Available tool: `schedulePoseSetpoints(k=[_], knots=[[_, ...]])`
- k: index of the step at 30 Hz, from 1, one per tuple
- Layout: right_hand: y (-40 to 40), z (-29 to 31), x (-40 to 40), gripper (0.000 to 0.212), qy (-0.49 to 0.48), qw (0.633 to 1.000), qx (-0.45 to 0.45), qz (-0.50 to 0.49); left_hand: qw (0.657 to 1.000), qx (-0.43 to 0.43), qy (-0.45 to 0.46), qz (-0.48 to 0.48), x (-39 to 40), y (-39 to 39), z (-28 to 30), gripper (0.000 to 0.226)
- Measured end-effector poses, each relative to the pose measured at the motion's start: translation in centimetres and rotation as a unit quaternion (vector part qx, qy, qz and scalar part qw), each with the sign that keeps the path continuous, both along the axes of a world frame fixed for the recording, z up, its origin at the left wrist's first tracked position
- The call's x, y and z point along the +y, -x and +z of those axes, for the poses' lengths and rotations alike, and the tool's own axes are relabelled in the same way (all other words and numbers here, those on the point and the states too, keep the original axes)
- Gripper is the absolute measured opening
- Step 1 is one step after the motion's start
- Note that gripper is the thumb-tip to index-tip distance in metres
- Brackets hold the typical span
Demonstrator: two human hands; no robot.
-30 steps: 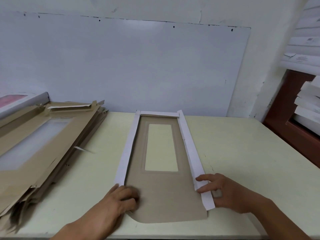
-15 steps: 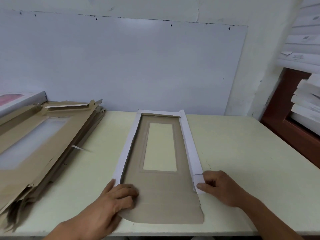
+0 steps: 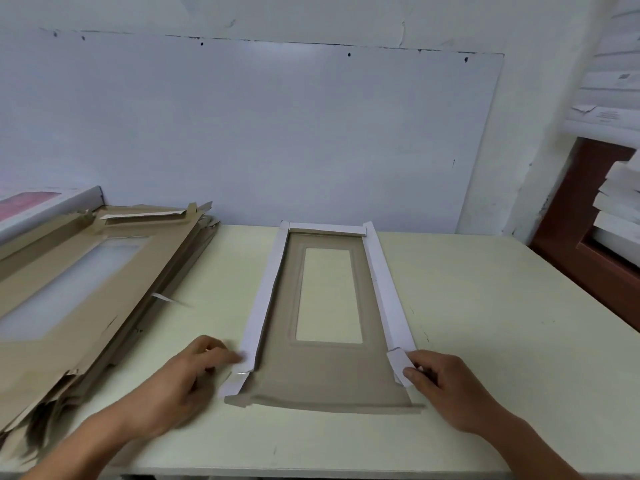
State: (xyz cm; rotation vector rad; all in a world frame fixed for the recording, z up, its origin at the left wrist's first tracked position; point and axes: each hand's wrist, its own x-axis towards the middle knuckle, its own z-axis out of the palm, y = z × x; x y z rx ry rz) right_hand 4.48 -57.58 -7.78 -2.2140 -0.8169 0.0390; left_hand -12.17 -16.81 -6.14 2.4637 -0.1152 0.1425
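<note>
Hands work the near corners of a brown card that lies flat in the middle of the surface, its long axis running away from the person. The left hand has its fingers bent and its fingertips against the outer edge of the left flap near its close end. Motion blur hides whether they pinch the flap or only touch it. The right hand pinches a small white tab between thumb and fingers; the tab stands folded up at the close end of the right flap. Both flaps are white strips along the card's long sides, and a shorter white strip crosses the far end. A rectangular window is cut in the card, with the surface showing through it. A stack of similar brown cards lies well to the left. A whiteboard leans against the wall behind, and white boxes are piled at the right edge.
</note>
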Motion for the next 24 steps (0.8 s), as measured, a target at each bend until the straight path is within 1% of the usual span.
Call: schedulePoseSetpoints(k=[2,3,5,6,7,8,10,12,14,16,18,20,22,24], knots=[[0.0,-0.1,0.1,0.034,-0.003,1.000,0.001,0.009,0.999,0.004,-0.026,-0.036,0.0,-0.5,0.0,0.060],[0.1,-0.1,0.2,0.035,-0.005,1.000,0.002,0.013,0.998,-0.008,-0.033,-0.046,0.0,-0.7,0.0,0.054],[0.2,-0.2,0.3,0.038,-0.008,1.000,0.004,0.014,0.997,-0.032,-0.025,-0.063,-0.2,-1.2,0.1,0.034],[0.2,-0.2,0.3,0.038,-0.007,1.000,0.004,0.011,0.997,-0.035,-0.015,-0.069,-0.4,-1.4,0.2,0.023],[0.2,-0.2,0.3,0.036,-0.003,1.000,0.004,0.006,0.997,-0.026,0.005,-0.071,-0.5,-1.4,0.1,0.017],[0.2,-0.3,0.3,0.034,-0.001,1.000,0.006,0.003,0.997,-0.014,0.037,-0.070,-0.5,-1.6,-0.1,0.017],[0.4,-0.2,0.3,0.041,-0.003,1.000,0.020,0.011,0.996,0.006,0.073,-0.054,-0.2,-1.9,-0.4,0.014],[0.6,0.0,0.2,0.046,-0.006,0.999,0.031,0.018,0.997,0.008,0.073,-0.022,-0.1,-2.3,-0.5,0.017],[0.6,0.0,0.3,0.042,0.002,1.000,0.022,0.015,0.998,0.011,0.068,0.011,-0.3,-2.7,-0.5,0.027],[0.6,0.2,0.4,0.036,0.025,0.999,0.017,0.018,0.996,0.037,0.077,0.008,-0.4,-3.0,-0.3,0.028],[0.9,0.7,0.5,0.046,0.056,0.997,0.021,0.043,0.992,0.075,0.103,-0.012,-0.4,-3.2,0.0,0.025],[1.2,1.0,0.4,0.059,0.079,0.995,-0.001,0.064,0.989,0.091,0.114,-0.020,-0.4,-3.0,0.4,0.025],[1.6,1.0,0.3,0.067,0.100,0.990,-0.046,0.085,0.993,0.079,0.086,-0.034,-0.7,-2.7,0.7,0.020],[2.0,0.8,0.0,0.076,0.133,0.982,-0.082,0.106,0.997,0.043,0.001,-0.067,-1.2,-2.6,0.7,0.016]])
